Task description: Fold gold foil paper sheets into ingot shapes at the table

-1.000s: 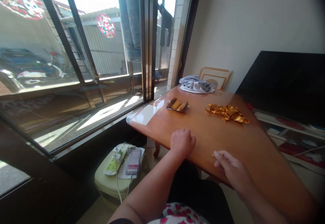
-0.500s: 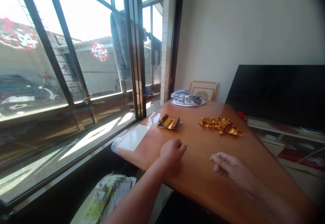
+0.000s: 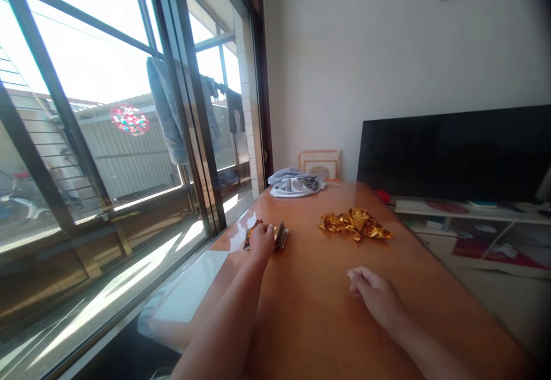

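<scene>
My left hand (image 3: 262, 243) reaches over a small stack of gold foil paper (image 3: 282, 236) near the window side of the table. Its fingers are curled down at the stack, and their tips are hidden behind the hand, so what they grip does not show. Several curved leaves of the stack stand up to the right of the knuckles. Over the right half of the table hovers my right hand (image 3: 371, 289), fingers curled in with the thumb against them and nothing visible between them. Beyond it lies a pile of crumpled or folded gold foil pieces (image 3: 355, 224).
The brown table (image 3: 310, 317) runs toward the wall. At its far end sits a bundled grey cloth (image 3: 295, 183) before a leaning wooden frame (image 3: 319, 163). A black television (image 3: 456, 153) stands on a low shelf unit at right; tall windows line the left.
My left hand has moved forward and left onto the gold foil stack. My right hand stays closed over the table. The view has turned right and tilted up.
</scene>
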`<state>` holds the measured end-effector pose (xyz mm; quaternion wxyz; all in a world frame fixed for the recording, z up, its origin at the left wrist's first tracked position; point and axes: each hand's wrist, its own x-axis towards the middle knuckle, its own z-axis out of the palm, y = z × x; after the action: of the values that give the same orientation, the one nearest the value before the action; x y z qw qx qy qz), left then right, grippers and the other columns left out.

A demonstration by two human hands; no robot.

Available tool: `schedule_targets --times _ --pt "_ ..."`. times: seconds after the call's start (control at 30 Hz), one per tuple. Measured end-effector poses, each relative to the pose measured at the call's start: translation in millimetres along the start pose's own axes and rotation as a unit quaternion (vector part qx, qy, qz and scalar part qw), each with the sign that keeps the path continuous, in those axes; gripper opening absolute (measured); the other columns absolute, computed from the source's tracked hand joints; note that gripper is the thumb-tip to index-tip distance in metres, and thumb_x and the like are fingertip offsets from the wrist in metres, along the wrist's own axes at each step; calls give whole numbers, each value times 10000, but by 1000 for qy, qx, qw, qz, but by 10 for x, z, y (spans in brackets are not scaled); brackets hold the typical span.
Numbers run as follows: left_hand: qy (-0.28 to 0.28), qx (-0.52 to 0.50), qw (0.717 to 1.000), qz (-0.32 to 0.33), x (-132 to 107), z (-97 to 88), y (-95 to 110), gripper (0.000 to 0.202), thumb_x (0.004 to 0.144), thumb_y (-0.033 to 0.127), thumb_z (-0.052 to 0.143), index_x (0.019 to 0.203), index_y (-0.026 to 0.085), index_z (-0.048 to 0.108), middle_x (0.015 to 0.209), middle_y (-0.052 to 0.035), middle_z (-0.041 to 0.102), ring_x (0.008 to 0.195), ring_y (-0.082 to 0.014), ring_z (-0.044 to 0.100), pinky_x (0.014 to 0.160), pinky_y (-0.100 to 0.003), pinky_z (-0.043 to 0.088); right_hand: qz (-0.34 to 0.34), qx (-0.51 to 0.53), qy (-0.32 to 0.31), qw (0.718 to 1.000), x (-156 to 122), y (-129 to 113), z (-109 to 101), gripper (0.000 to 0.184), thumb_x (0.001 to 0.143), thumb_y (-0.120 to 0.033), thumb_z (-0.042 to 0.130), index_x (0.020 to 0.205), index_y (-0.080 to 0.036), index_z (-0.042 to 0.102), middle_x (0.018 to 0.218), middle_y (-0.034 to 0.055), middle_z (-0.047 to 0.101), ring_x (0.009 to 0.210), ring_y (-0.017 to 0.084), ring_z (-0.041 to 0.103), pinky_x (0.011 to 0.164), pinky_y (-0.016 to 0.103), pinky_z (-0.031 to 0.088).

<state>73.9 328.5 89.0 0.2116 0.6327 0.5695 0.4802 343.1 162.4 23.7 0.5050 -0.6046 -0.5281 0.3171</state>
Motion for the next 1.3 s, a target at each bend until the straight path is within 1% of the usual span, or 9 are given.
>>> schedule_targets --times 0.2,0.33,0.57,0.7,0.8,1.07,1.17,1.23,1.3 --pt "-50 52 997 20 -61 49 -216 262 818 330 572 591 199 567 565 7 554 601 -164 522 572 -272 297 -15 -31 -17 999 -41 44 -15 401 929 -567 492 740 -221 565 690 -10 593 695 187 567 668 284 426" --pt "-70 73 995 25 -58 54 -267 154 781 304 612 684 194 659 643 -12 626 676 -181 573 602 -269 322 -17 -45 -20 999 -45 26 -21 402 947 -558 467 750 -219 557 700 -11 583 713 181 559 690 278 422" --pt "-84 101 991 22 -20 76 -359 184 794 266 581 639 189 643 639 -13 628 655 -172 575 579 -277 297 -6 -62 -35 997 -85 44 -15 419 960 -573 448 758 -219 547 708 -14 561 723 176 554 699 270 421" --pt "-71 106 992 14 -9 64 -439 281 852 334 552 619 192 622 576 0 587 608 -162 552 567 -279 293 1 -68 -45 997 -97 44 0 417 962 -572 447 761 -220 547 702 -17 557 710 172 546 685 265 417" --pt "-58 106 993 10 -1 70 -472 301 863 389 562 645 197 637 589 3 604 611 -164 564 570 -275 308 3 -68 -51 996 -100 32 -3 411 963 -566 446 766 -221 552 702 -16 559 714 174 547 685 263 417" --pt "-10 118 993 -11 9 25 -430 178 825 363 598 738 235 687 707 -5 685 711 -199 636 618 -281 381 -5 -47 -44 998 -130 -66 4 385 962 -535 461 765 -216 548 714 -15 543 725 172 543 687 254 424" --pt "14 126 992 -9 7 -27 -377 174 827 398 610 856 255 703 852 -21 728 787 -220 653 633 -287 399 -12 -37 -38 999 -139 -101 12 378 961 -523 469 757 -213 540 713 -15 534 712 165 523 686 252 427" --pt "45 133 990 12 -9 -47 -326 202 849 412 594 945 271 702 976 -30 746 836 -226 669 647 -289 424 -15 -29 -36 999 -142 -108 16 369 962 -512 474 755 -212 534 713 -17 531 707 161 518 689 252 429" --pt "66 142 987 37 -40 -53 -261 201 861 428 588 954 280 688 1050 -24 749 884 -234 683 662 -296 445 -17 -25 -33 999 -146 -108 17 365 966 -503 472 754 -211 529 711 -19 529 703 158 514 683 253 424"
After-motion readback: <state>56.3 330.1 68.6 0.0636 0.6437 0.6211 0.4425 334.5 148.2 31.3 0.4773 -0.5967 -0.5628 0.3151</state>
